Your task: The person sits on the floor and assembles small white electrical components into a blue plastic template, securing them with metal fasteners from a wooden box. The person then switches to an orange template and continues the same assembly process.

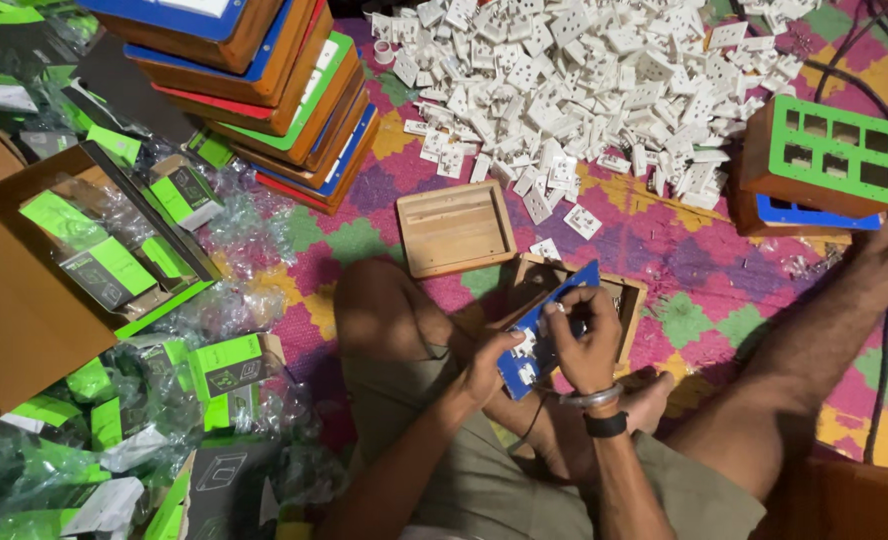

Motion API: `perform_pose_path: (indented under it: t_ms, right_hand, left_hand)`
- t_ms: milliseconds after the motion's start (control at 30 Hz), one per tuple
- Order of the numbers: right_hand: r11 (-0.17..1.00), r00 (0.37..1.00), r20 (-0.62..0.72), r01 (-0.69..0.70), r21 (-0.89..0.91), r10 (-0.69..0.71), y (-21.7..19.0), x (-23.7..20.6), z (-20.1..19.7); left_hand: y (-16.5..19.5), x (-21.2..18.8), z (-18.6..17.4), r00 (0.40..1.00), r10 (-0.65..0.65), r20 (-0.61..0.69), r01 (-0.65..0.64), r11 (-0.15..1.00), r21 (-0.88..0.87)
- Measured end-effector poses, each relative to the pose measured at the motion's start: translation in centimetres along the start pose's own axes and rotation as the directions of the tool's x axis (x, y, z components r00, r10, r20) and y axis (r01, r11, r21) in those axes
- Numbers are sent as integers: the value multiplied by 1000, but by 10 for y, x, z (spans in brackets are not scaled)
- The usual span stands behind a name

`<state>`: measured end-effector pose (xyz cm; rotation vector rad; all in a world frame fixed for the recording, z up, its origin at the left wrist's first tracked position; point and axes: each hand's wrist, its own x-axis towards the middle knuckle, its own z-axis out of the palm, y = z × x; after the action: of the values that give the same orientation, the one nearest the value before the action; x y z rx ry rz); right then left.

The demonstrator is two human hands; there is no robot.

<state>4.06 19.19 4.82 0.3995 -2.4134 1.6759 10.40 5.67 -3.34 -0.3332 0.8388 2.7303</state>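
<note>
A heap of white sockets (pixel 574 90) lies on the patterned mat (pixel 664 250). Stacked wooden boxes (pixel 284 90) stand beside it; an empty wooden tray (pixel 454 228) lies below. Green packets (pixel 114 270) fill a cardboard carton (pixel 14 310).

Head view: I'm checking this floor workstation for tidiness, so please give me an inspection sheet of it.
Surface: patterned mat, person seated on it.
Job's things: blue plate held over an open wooden box; white sockets pile.
Clutter: plastic wrap, green cartons, cardboard box.
Hands: left hand and right hand both grip the plate.
Cables: black cables at right.
Surroundings: stacked boxes, green-faced box.
</note>
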Motion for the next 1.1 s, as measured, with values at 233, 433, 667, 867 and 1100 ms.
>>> perform_pose_path:
  t_ms: [233, 433, 667, 867, 1100]
  right_hand:
    - [891, 911, -191, -284, 355, 366, 14, 35, -25]
    - [905, 906, 78, -406, -124, 417, 6, 121, -91]
    - [826, 949, 32, -291, 484, 315, -16, 122, -94]
    - [790, 811, 331, -566, 236, 482, 53, 100, -24]
    - [913, 974, -227, -112, -392, 22, 151, 239, -49]
  left_hand:
    - [21, 7, 21, 999, -40, -8, 40, 998, -46]
    - [91, 14, 85, 773, 201, 602, -635, 213, 743]
    - [144, 93, 57, 570, 632, 525, -763, 170, 623]
    - [145, 115, -24, 985, 151, 83, -118, 942, -315]
    - [130, 128, -63, 941, 334, -55, -297, 892, 340]
